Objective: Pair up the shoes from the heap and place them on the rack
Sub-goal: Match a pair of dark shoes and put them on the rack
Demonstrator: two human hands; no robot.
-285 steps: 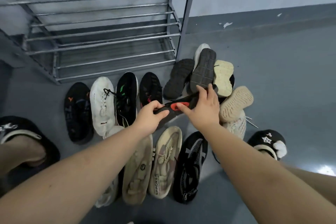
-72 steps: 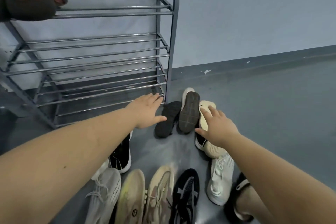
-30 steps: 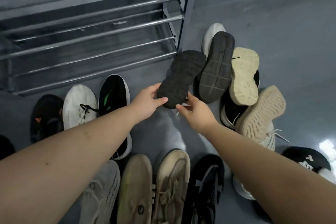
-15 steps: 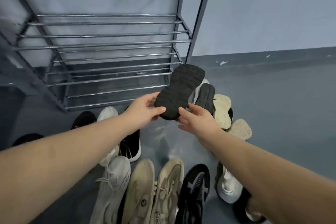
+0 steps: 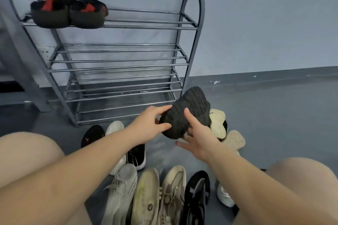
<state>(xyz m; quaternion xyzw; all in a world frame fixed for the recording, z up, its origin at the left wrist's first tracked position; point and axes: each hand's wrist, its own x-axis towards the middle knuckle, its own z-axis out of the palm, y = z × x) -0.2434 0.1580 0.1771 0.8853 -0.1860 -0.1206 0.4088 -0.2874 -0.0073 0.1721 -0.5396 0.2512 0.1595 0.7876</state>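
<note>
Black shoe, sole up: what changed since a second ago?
The black shoe went from lying on the heap to lifted clear, sole toward the camera. The left hand grips its heel end; the right hand supports it. Black-and-red pair stays on the rack.

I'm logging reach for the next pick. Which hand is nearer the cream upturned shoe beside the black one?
Right. The right hand is just left of the cream shoe; the left hand grips the black shoe on its far side.
</note>
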